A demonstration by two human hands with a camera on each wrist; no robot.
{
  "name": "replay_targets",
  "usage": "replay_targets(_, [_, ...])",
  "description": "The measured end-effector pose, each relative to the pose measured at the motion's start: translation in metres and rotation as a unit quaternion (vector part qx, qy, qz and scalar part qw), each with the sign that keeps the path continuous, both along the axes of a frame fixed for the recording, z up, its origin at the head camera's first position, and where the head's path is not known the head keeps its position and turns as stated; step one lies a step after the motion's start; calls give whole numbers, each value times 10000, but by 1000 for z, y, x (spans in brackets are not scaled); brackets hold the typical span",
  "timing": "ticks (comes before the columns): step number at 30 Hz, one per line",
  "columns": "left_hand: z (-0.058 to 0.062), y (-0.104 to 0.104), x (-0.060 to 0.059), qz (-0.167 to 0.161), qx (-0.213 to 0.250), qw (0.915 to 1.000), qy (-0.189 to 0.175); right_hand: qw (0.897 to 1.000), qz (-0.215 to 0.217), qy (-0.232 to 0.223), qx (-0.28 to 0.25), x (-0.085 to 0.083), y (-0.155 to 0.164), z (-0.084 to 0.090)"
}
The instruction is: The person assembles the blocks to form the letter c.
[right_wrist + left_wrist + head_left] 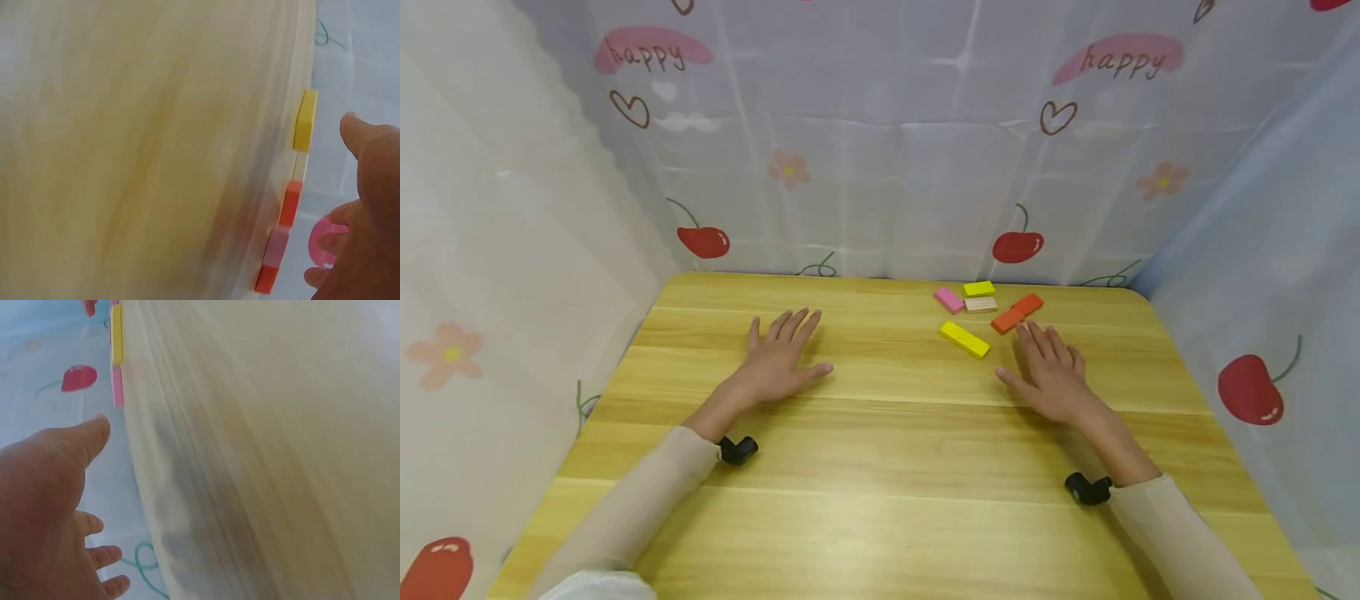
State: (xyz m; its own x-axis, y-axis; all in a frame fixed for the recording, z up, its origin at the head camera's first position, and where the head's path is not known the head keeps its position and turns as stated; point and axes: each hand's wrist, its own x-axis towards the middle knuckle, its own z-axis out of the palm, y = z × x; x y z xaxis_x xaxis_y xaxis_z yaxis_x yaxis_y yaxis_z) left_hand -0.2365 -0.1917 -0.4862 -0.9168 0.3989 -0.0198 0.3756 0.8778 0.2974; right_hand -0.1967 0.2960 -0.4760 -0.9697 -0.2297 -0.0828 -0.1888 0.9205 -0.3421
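Lying flat near the far right of the tabletop (pixel 880 433), a loose cluster of small blocks is noted: an orange block (pixel 1017 313), a long yellow block (pixel 964 339), a pink block (pixel 949 299), a pale block (pixel 981 304) and a short yellow block (pixel 979 288). The orange block is judged most at risk: a forward slide of the nearby fingertips could nudge it into its neighbours and scatter the group toward the back edge. The right hand (pixel 1051 373) is laid palm down, fingers straight and slightly spread, fingertips just short of the orange block; nothing is held. The left hand (pixel 778 358) is likewise flat and spread on bare wood, well apart from the blocks, holding nothing.
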Motion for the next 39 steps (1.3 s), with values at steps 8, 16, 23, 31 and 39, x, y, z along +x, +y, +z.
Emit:
replay_targets(8, [0,32,-8,-200,258,9995,34,9992,-218,72,-317,-10,22,-1])
replay_targets(16, [-3,58,-13,-81,357,9993,65,9977,-55,-27,-675,-27,42,1])
replay_targets(23, [-4,93,-14,-193,395,9990,22,9970,-40,-153,-757,-41,50,-1])
replay_targets(31, [-3,138,-12,-276,555,9980,-144,9976,-51,-215,-663,-47,54,-5])
replay_targets(39, [-6,168,-11,-186,471,9986,-117,9973,69,-27,-729,-46,54,-8])
